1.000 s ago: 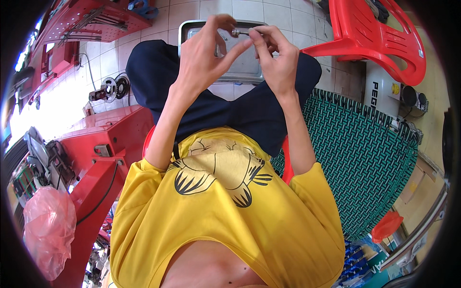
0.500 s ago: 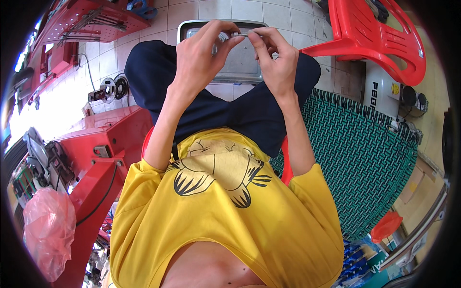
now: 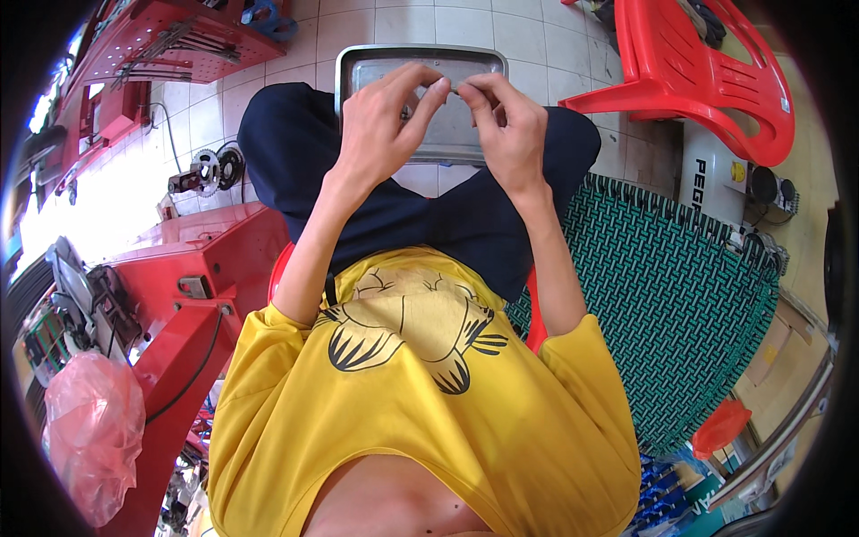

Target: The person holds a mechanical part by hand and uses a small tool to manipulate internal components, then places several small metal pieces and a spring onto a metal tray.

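Over a shallow grey metal tray (image 3: 455, 134), both my hands are raised with their fingertips almost meeting. My left hand (image 3: 380, 125) is closed in a pinch, thumb against forefinger. My right hand (image 3: 512, 134) pinches as well, its thumb and forefinger pointing left. Between the fingertips shows the tip of a small thin metal part (image 3: 455, 90); most of it is covered by the fingers, so its exact kind cannot be made out. A few small pieces lie in the tray, partly hidden behind my left hand.
To the right are a red plastic chair (image 3: 707, 80) and a green woven seat (image 3: 662, 313). A red metal stand (image 3: 192, 268) is on the left, near a chainring (image 3: 207, 173) on the tiled floor. A red rack of tools (image 3: 179, 45) stands at the far left.
Both hands and the tray sit slightly lower in the picture. The fingers have closed further over the small metal part, so less of it shows than before.
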Demonstrator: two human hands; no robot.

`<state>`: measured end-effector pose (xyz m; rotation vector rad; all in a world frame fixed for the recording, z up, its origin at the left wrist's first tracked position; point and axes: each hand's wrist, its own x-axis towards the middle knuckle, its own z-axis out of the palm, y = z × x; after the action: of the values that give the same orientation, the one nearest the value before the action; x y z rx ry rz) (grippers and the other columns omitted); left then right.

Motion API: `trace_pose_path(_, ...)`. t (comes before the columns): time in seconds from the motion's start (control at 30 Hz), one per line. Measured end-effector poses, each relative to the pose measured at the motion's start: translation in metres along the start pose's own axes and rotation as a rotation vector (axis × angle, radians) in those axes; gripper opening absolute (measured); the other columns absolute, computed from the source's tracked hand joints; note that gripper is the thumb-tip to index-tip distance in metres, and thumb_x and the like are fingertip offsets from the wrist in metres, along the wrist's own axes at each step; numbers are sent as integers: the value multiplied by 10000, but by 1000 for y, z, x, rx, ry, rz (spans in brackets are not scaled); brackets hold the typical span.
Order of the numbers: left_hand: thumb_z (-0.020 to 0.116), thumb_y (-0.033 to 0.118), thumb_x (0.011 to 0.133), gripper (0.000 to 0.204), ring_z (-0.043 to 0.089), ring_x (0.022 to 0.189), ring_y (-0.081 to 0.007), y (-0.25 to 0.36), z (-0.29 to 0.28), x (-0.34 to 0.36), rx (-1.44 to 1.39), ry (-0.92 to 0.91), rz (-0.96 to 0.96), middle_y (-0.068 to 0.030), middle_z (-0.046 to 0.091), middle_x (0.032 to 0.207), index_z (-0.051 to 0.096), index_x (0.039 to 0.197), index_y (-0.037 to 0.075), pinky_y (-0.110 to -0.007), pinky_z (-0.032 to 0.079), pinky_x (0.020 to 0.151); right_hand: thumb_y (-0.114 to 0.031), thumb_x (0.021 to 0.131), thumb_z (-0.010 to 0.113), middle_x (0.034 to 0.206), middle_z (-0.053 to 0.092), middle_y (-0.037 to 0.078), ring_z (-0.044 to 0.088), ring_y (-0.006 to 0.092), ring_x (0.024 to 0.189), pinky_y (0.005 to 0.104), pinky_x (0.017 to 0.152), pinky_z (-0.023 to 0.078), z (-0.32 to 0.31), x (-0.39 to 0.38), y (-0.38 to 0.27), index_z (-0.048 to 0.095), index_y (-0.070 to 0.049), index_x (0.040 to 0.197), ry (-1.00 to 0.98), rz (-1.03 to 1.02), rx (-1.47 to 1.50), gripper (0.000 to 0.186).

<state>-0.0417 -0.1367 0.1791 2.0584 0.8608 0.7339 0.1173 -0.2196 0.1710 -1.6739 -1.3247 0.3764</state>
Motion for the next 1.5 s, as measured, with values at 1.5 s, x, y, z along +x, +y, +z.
trace_pose_path(1.5,663,230,964,446,668,1075,-347,-203,61,-28,538,-559,15,-152,661,1229,562,1395,175,-463,568,871,-215,907,721,1052,772,98,723,301,1026,422,890,548,151,-64,277,761,-137,1111,-430,700,-252,222)
